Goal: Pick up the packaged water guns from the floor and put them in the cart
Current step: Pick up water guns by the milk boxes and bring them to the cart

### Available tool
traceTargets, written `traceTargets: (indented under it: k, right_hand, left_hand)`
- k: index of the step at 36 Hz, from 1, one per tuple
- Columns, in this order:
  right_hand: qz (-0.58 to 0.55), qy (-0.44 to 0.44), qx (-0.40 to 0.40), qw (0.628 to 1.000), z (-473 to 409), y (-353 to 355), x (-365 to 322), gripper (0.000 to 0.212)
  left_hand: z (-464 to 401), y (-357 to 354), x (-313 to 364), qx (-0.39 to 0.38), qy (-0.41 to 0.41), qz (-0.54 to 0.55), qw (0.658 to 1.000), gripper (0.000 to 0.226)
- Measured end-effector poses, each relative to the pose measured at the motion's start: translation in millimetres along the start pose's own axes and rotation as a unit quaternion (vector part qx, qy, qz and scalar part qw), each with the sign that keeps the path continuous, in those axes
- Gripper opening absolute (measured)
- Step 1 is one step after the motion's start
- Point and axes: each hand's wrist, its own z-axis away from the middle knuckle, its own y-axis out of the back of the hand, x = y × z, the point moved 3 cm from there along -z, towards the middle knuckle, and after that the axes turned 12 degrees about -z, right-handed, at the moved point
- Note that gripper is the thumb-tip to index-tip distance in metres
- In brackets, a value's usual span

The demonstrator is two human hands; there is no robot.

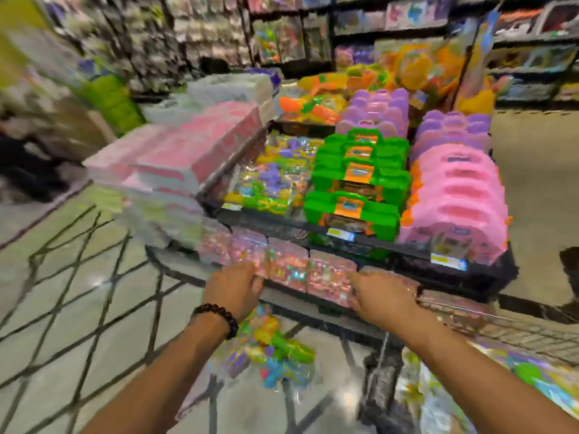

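1. Head view, hands. My left hand (pixel 233 289) and my right hand (pixel 383 300) both reach forward over the near edge of the cart (pixel 513 335), towards a row of shiny pink packs (pixel 288 267) on the lowest shelf of the display. Motion blur hides the fingertips; I cannot tell whether either hand grips anything. A dark bead bracelet (pixel 219 317) sits on my left wrist.

2. Head view, task item. One packaged water gun set (pixel 275 352) lies on the floor below my left forearm, between the display base and the cart. More bright packaging (pixel 526 374) lies inside the cart basket at lower right; blur prevents identifying it.

3. Procedure, as I judge it. Lower both hands to the floor pack, take it by opposite edges of the clear wrapper, lift it level, carry it over the cart rim and set it flat on the contents. Avoid dragging the wrapper across the wire rim.

4. Count, as far as the blur allows.
   - Hands: two.
   - Water gun packs on the floor: one visible.
   - Green cases (pixel 360 180) on the display: about four in one row.
   - Pink cases (pixel 457 198): one row; number unclear.
   - Carts: one.
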Motion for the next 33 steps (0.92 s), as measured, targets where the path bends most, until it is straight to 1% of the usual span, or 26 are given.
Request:
traceTargets:
  k: [3, 7, 9, 12, 15, 17, 18, 21, 24, 28, 33]
  right_hand:
    - [0.017, 0.054, -0.016, 0.998, -27.3, -12.3, -75.0, 0.043]
    - [0.017, 0.120, -0.030, 0.992, -53.7, -31.5, -189.6, 0.040]
    - [0.020, 0.162, -0.018, 0.986, -62.9, -41.3, -251.6, 0.035]
    - [0.006, 0.203, -0.035, 0.978, -74.4, -66.1, -342.6, 0.041]
    - [0.009, 0.236, -0.051, 0.971, -81.8, -90.5, -427.6, 0.036]
    - [0.008, 0.259, -0.046, 0.965, -84.5, -106.4, -478.2, 0.032]
    - [0.011, 0.264, -0.051, 0.963, -86.4, -114.8, -500.5, 0.030]
    - [0.027, 0.279, -0.074, 0.957, -92.0, -136.6, -558.5, 0.033]
    - [0.036, 0.297, -0.086, 0.950, -99.3, -147.1, -602.6, 0.030]
    - [0.048, 0.312, -0.100, 0.944, -119.6, -156.3, -643.2, 0.038]
    - [0.059, 0.327, -0.113, 0.936, -162.7, -167.4, -683.2, 0.038]
  left_hand:
    - [36.2, -3.6, -86.8, 0.011, 0.072, 0.004, 0.997, 0.029]
    - [95.3, -27.5, -199.6, -0.008, 0.166, 0.023, 0.986, 0.028]
    - [127.8, -42.7, -254.5, -0.024, 0.196, 0.020, 0.980, 0.028]
    - [173.1, -59.5, -331.5, -0.041, 0.236, 0.020, 0.971, 0.032]
    - [209.4, -75.0, -401.0, -0.054, 0.262, 0.016, 0.963, 0.033]
    - [229.5, -87.7, -443.2, -0.059, 0.277, 0.019, 0.959, 0.035]
    - [238.1, -94.7, -462.6, -0.054, 0.282, 0.018, 0.958, 0.036]
    - [257.2, -104.4, -509.3, -0.043, 0.297, 0.005, 0.954, 0.033]
    - [262.9, -113.7, -545.0, -0.042, 0.295, 0.006, 0.955, 0.030]
    - [258.4, -125.8, -578.7, -0.033, 0.296, 0.014, 0.954, 0.030]
    - [240.4, -136.5, -611.1, -0.036, 0.300, 0.005, 0.953, 0.030]
